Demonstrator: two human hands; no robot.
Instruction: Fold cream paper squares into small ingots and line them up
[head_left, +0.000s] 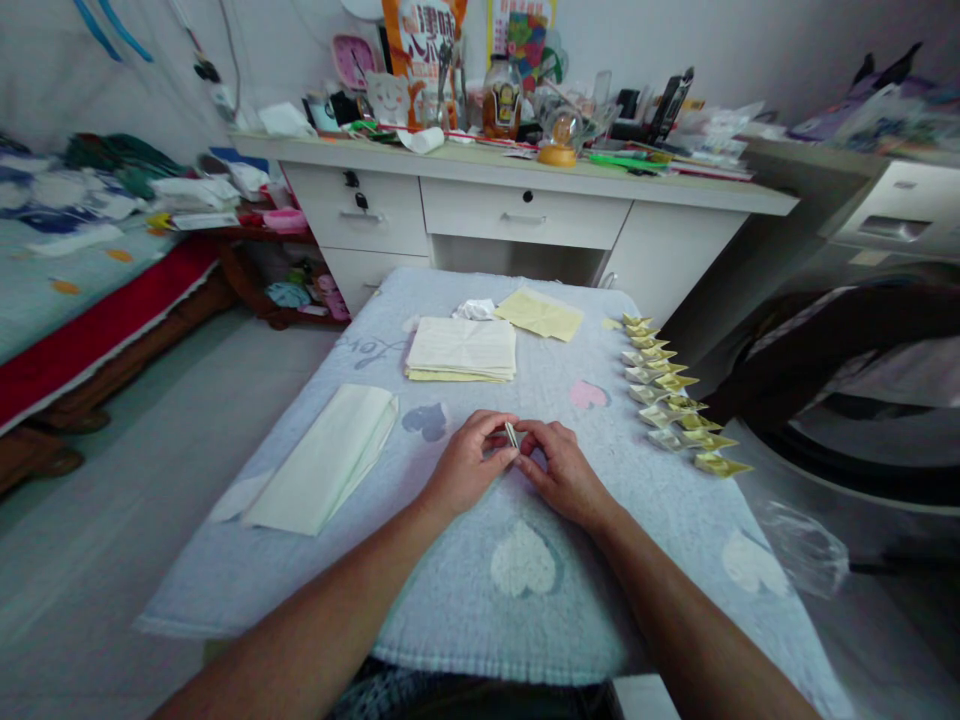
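Observation:
A small folded piece of paper stands on edge between my two hands, over the middle of the cloth-covered table. My left hand pinches it from the left with thumb and fingers. From the other side, my right hand grips it between thumb and forefinger. Beyond the hands lies a stack of cream and yellow paper sheets. Larger folded pale paper rests left of my left hand. Along the table's right side run several folded yellow and white paper boats.
Yellow sheets and a crumpled white paper lie at the table's far end. Behind stands a white desk crowded with a jar and other items. A bed is on the left, a washing machine on the right.

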